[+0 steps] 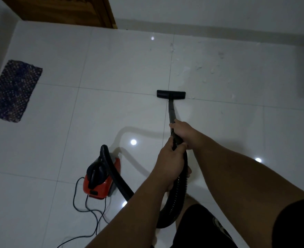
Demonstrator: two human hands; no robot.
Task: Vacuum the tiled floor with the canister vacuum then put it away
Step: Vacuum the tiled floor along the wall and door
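Observation:
A red and black canister vacuum stands on the white tiled floor at lower centre-left. Its ribbed black hose loops from the canister's top down past my legs and up to the wand. The black floor nozzle lies flat on a tile joint ahead of me. My right hand grips the wand's upper end. Just below it, my left hand grips the hose where it joins the wand. Pale dust and scraps lie scattered on the tiles beyond the nozzle.
A dark woven mat lies at the left by the wall. A wooden door stands at the back left. The white wall's skirting runs along the back. The vacuum's power cord snakes over the floor behind the canister.

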